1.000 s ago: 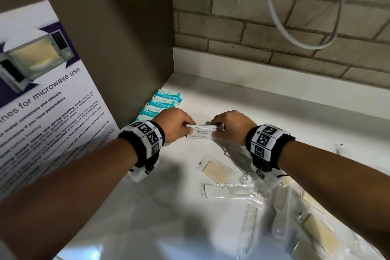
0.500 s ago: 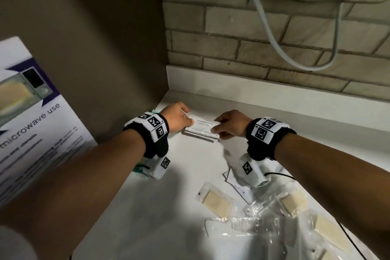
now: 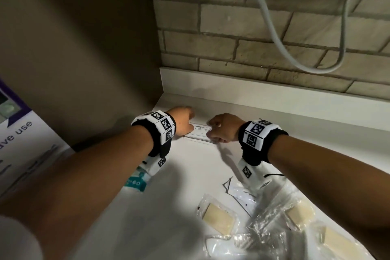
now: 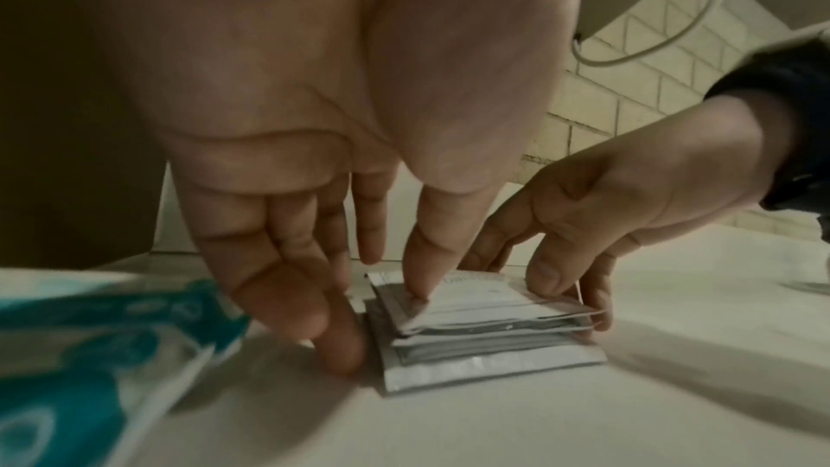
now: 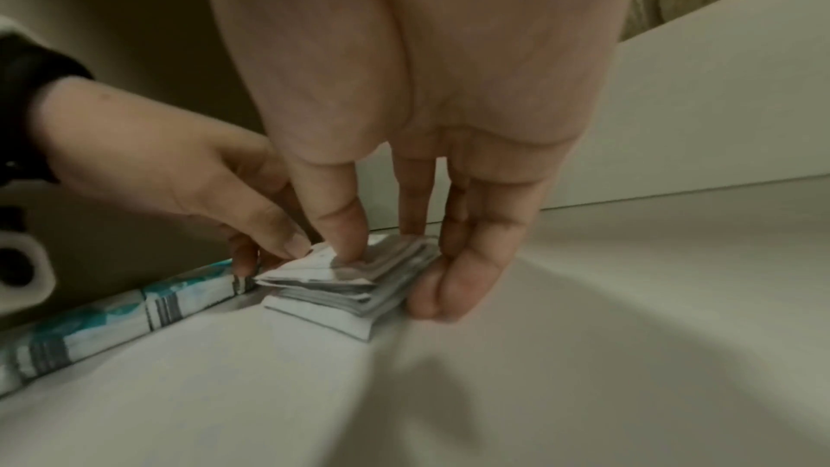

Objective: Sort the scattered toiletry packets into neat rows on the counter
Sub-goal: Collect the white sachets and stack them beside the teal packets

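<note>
A stack of white shampoo-with-conditioner packets (image 3: 201, 131) lies on the white counter (image 3: 179, 207) near the back left corner. My left hand (image 3: 185, 124) holds its left end, thumb on the top packet and fingers against the edge, seen close in the left wrist view (image 4: 382, 325). At the other end my right hand (image 3: 219, 131) pinches the stack (image 5: 350, 283), thumb on top and fingers alongside. The packets in the stack (image 4: 485, 343) are slightly fanned. A row of teal packets (image 3: 137, 181) lies along the left wall, partly under my left forearm.
Loose packets lie at the front right: a toothpaste packet (image 3: 244, 193), clear-wrapped tan soaps (image 3: 218, 220) and a comb (image 3: 249, 240). A white backsplash (image 3: 274, 95) runs under the brick wall, where a grey cable (image 3: 274, 34) hangs. A microwave poster (image 3: 21, 143) leans at the left.
Both hands have carried the shampoo stack away from me toward the back wall and lowered it onto the counter. The teal packets are now behind my left wrist.
</note>
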The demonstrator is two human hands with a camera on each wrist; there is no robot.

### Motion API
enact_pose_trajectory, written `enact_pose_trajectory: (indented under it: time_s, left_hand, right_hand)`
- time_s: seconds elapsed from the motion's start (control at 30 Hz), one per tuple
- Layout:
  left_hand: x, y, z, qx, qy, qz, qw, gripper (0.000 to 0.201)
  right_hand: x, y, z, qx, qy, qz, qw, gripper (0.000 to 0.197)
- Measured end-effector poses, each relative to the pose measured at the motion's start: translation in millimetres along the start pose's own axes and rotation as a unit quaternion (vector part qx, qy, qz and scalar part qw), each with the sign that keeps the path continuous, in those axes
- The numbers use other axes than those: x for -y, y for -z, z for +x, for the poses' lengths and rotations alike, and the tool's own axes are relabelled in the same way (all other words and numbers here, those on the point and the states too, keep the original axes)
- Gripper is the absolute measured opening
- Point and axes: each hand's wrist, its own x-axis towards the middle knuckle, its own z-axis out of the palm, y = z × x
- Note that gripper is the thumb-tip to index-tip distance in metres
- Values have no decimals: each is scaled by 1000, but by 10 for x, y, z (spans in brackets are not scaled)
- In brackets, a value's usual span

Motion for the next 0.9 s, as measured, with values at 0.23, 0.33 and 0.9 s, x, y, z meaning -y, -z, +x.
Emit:
enact_pose_trajectory:
  time_s: [0.23, 0.33, 0.9]
  left_hand:
    - [-139, 156, -3, 61, -49, 74, 994, 69]
    - [-185, 153, 5, 88, -61, 123, 987, 65]
    - [-147, 93, 97, 73, -63, 131, 987, 50]
  right_hand:
    - [63, 39, -35, 33, 43, -95, 994, 71]
    - [103, 36, -41, 29, 53, -146, 987, 69]
    - [114, -52, 90, -2, 41, -159, 986, 39]
